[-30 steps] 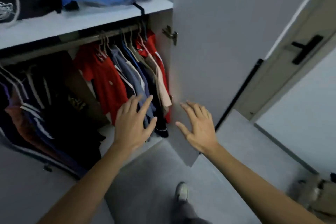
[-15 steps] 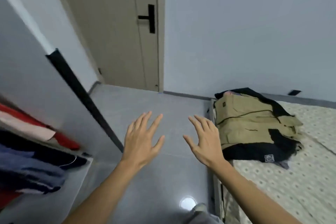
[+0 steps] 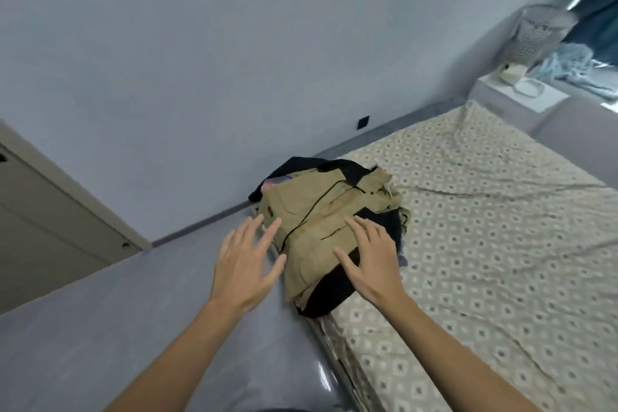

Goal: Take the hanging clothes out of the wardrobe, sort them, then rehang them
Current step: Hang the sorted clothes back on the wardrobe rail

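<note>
A pile of clothes lies on the near left corner of the bed (image 3: 495, 244): a khaki jacket (image 3: 321, 221) on top of black garments (image 3: 329, 294). My left hand (image 3: 247, 264) hovers with spread, straight fingers just left of the pile, over the bed's edge. My right hand (image 3: 371, 261) is spread over the pile's near right part, above the black cloth. Neither hand holds anything. The wardrobe is out of view.
The bed carries a beige patterned sheet. A grey floor (image 3: 100, 328) lies to the left, with a beige door (image 3: 40, 211) beyond it. At the far right stands a white bedside unit (image 3: 521, 97) with a mesh basket (image 3: 535, 33) and light blue cloth (image 3: 575, 67).
My view has swung from the wardrobe, past the door, to the bed. Both empty hands have come up to the clothes pile.
</note>
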### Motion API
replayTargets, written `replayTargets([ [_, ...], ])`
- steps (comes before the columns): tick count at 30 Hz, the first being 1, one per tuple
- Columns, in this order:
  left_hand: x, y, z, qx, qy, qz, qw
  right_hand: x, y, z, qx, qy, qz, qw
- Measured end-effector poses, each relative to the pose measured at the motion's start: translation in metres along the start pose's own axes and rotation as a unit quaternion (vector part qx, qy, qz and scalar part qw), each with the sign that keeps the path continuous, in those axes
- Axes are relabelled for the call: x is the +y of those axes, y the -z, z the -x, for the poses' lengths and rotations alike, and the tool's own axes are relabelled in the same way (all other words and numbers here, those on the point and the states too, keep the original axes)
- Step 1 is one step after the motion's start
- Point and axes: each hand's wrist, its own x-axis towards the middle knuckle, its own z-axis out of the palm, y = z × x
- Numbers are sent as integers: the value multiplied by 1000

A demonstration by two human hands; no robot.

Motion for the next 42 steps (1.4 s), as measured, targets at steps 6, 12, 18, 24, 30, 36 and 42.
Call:
replayTargets([
  [6, 3, -61, -159, -56, -115, 23, 991, 78, -20, -77, 12, -116, 14, 993],
  [12, -4, -146, -330, -127, -212, 38, 968, 155, -64, -181, -8, -228, 40, 973],
  [18, 5, -247, -449, -161, -297, 20, 941, 243, -124, -277, -18, -284, 36, 958],
  [24, 20, -408, -504, -215, -344, 21, 914, 364, -212, -329, -4, -408, -68, 911],
  [30, 16, -525, -522, -251, -381, -3, 890, 452, -263, -376, 85, -529, -263, 802],
  [36, 14, -564, -525, -260, -388, -10, 884, 501, -285, -422, 152, -586, -365, 707],
  [42, 11, -561, -523, -264, -388, -20, 883, 485, -265, -432, 225, -531, -433, 693],
])
